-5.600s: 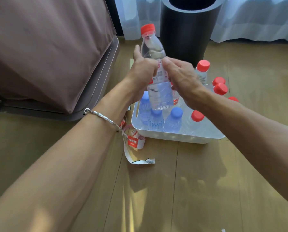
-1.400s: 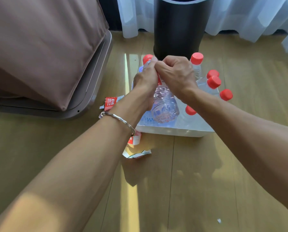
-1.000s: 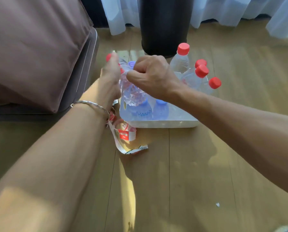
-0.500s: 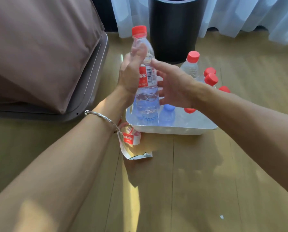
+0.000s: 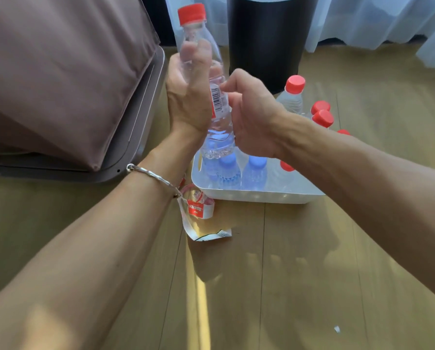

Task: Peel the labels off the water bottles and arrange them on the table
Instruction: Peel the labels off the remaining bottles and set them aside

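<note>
My left hand (image 5: 186, 97) grips a clear red-capped water bottle (image 5: 217, 137), held upright above the white tray (image 5: 252, 194). A white and red label (image 5: 217, 99) with a barcode is still on its middle. My right hand (image 5: 252, 117) is at the label, thumb and fingertips pinching at its edge. Inside the tray stand blue-capped bottles (image 5: 255, 170) at the front and red-capped bottles (image 5: 293, 93) behind. Torn-off labels (image 5: 201, 210) lie on the wooden surface left of the tray.
A tall black cylinder (image 5: 264, 39) stands behind the tray. A brown cushioned seat (image 5: 59, 72) on a grey base fills the left. White curtains (image 5: 375, 18) hang at the back. Bare wood surface (image 5: 274, 286) stretches in front of the tray.
The bottle was tipped down low over the tray a second ago; it now stands upright and higher. My right hand has closed in from an open reach onto the label.
</note>
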Available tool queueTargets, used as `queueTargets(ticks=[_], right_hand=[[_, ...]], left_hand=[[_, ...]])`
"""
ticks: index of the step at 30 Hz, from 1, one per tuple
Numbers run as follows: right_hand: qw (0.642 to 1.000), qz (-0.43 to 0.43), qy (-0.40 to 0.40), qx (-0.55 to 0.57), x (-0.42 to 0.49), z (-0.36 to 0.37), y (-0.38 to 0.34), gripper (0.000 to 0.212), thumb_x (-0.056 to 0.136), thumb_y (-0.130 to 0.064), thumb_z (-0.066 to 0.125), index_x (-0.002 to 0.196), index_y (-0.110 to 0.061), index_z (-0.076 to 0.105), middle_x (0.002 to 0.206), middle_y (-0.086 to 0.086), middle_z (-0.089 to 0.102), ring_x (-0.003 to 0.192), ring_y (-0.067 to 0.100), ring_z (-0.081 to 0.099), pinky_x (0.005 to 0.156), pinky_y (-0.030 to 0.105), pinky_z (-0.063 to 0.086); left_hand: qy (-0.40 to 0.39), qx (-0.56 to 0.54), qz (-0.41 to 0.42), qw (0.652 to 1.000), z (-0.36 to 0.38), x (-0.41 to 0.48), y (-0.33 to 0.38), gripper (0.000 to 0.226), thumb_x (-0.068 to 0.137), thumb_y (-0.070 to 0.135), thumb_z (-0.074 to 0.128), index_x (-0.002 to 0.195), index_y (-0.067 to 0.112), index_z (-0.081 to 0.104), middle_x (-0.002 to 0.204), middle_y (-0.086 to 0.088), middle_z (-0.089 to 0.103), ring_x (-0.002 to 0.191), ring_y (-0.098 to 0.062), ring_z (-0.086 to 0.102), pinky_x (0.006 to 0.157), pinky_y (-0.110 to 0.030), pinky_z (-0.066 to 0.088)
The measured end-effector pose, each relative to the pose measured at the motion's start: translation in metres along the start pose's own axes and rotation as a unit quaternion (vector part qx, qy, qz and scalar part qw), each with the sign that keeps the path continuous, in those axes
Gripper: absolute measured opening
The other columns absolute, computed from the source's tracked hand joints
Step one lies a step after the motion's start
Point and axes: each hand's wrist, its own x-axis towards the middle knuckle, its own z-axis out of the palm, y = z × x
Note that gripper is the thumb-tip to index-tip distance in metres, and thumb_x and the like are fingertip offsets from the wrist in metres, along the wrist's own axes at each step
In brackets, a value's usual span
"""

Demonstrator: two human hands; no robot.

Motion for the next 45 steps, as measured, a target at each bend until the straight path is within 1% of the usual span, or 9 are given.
queueTargets(ticks=[5, 10, 15, 18, 22, 25, 36, 41, 45], right_hand=[[0.999, 0.018, 0.030, 0.005, 0.001, 0.003, -0.005, 0.017, 0.078, -0.020, 0.036, 0.093, -0.017, 0.044, 0.078, 0.007, 0.047, 0.075, 0.025, 0.046, 0.076, 0.041, 0.043], [0.998, -0.013, 0.057, 0.034, -0.002, 0.013, -0.007, 0.018, 0.055, -0.015, 0.044, 0.074, -0.016, 0.044, 0.057, 0.004, 0.044, 0.051, 0.020, 0.044, 0.057, 0.027, 0.041], [0.981, -0.092, 0.164, 0.040, 0.003, 0.029, 0.012, 0.034, 0.087, 0.005, 0.036, 0.066, -0.016, 0.052, 0.047, -0.002, 0.046, 0.042, 0.013, 0.042, 0.049, 0.024, 0.036], [0.973, -0.084, 0.199, 0.084, 0.011, 0.029, 0.017, 0.032, 0.089, 0.004, 0.037, 0.081, -0.015, 0.062, 0.049, -0.007, 0.048, 0.054, 0.012, 0.042, 0.067, 0.030, 0.040], [0.987, -0.048, 0.136, 0.077, 0.001, 0.010, 0.011, 0.018, 0.069, -0.025, 0.045, 0.084, -0.016, 0.049, 0.079, 0.008, 0.050, 0.077, 0.023, 0.043, 0.076, 0.039, 0.041], [0.994, -0.040, 0.089, 0.046, -0.005, 0.008, 0.012, 0.031, 0.092, -0.035, 0.041, 0.085, -0.011, 0.059, 0.076, 0.007, 0.057, 0.067, 0.019, 0.051, 0.068, 0.030, 0.043], [0.991, -0.033, 0.122, 0.049, 0.003, 0.014, 0.013, 0.018, 0.084, -0.013, 0.035, 0.096, -0.015, 0.047, 0.067, 0.002, 0.045, 0.066, 0.017, 0.041, 0.076, 0.036, 0.038], [0.986, -0.067, 0.152, 0.004, 0.006, 0.020, 0.032, 0.040, 0.083, 0.012, 0.024, 0.076, -0.017, 0.050, 0.049, -0.006, 0.036, 0.057, 0.011, 0.030, 0.072, 0.028, 0.030], [0.981, -0.084, 0.160, -0.078, 0.009, 0.007, 0.023, 0.008, 0.074, -0.007, 0.043, 0.074, -0.012, 0.049, 0.078, 0.006, 0.044, 0.083, 0.022, 0.039, 0.080, 0.037, 0.033]], left_hand=[[-0.004, 0.148, 0.079, 0.986, 0.000, -0.006, 0.005, 0.040, 0.074, 0.058, 0.050, 0.096, 0.025, 0.054, 0.077, 0.015, 0.058, 0.071, 0.000, 0.057, 0.071, -0.022, 0.047], [0.008, 0.171, 0.104, 0.980, 0.001, -0.009, 0.008, 0.037, 0.075, 0.058, 0.050, 0.096, 0.027, 0.052, 0.071, 0.017, 0.056, 0.067, 0.005, 0.054, 0.071, -0.021, 0.046], [0.045, 0.171, 0.112, 0.978, 0.006, 0.000, 0.024, 0.033, 0.073, 0.060, 0.053, 0.089, 0.031, 0.051, 0.073, 0.009, 0.066, 0.071, -0.012, 0.064, 0.073, -0.035, 0.054], [0.012, 0.194, 0.115, 0.974, 0.011, 0.005, 0.031, 0.029, 0.074, 0.060, 0.054, 0.087, 0.035, 0.050, 0.065, 0.017, 0.062, 0.067, -0.004, 0.062, 0.072, -0.031, 0.053], [0.000, 0.149, 0.049, 0.988, 0.008, 0.004, 0.017, 0.038, 0.068, 0.063, 0.053, 0.089, 0.032, 0.054, 0.068, 0.018, 0.062, 0.066, -0.002, 0.060, 0.071, -0.030, 0.053], [0.010, 0.144, 0.023, 0.989, 0.006, -0.003, 0.009, 0.047, 0.067, 0.064, 0.052, 0.095, 0.027, 0.055, 0.079, 0.011, 0.066, 0.072, -0.006, 0.063, 0.072, -0.030, 0.053], [0.000, 0.183, 0.089, 0.979, 0.001, -0.012, 0.010, 0.032, 0.081, 0.051, 0.058, 0.100, 0.026, 0.052, 0.075, 0.022, 0.056, 0.072, 0.015, 0.055, 0.068, -0.008, 0.040], [-0.014, 0.189, 0.109, 0.976, 0.006, -0.010, 0.011, 0.040, 0.074, 0.060, 0.053, 0.099, 0.029, 0.054, 0.068, 0.025, 0.057, 0.070, 0.011, 0.057, 0.072, -0.019, 0.048], [-0.015, 0.110, 0.019, 0.994, 0.008, -0.003, 0.011, 0.046, 0.066, 0.064, 0.053, 0.093, 0.027, 0.057, 0.074, 0.018, 0.065, 0.072, -0.005, 0.063, 0.075, -0.031, 0.053]])
